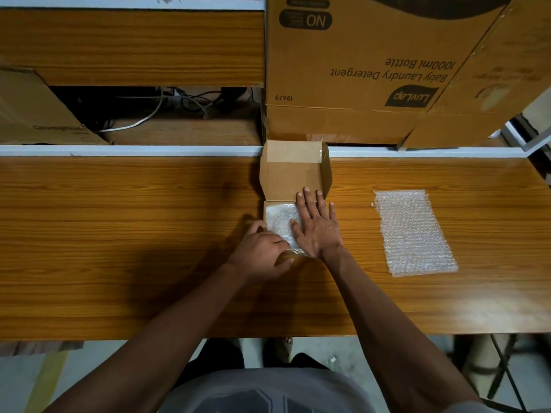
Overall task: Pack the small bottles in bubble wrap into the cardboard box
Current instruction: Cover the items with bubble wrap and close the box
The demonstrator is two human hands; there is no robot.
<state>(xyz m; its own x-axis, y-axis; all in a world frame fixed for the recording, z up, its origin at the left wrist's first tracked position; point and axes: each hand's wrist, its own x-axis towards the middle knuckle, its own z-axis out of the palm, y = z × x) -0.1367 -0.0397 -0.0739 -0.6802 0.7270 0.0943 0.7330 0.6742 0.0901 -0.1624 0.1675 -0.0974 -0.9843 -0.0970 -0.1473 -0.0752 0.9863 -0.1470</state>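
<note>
Two hands work at the small box (293, 180) on the table (149, 234). The right hand (317, 226) lies flat with straight fingers, probably pressing the bubble wrap bundle (278, 220) down inside. The left hand (262, 254) curls round the box's near edge, likely steadying it. A spare sheet (414, 231) waits nearby.

A large cardboard carton (357, 70) printed "Baby Laundry Detergent" is stood at the back of the wooden table (119, 234). Cables (167, 105) are seen in a recess behind it, beside a flattened cardboard sheet (38, 114).
</note>
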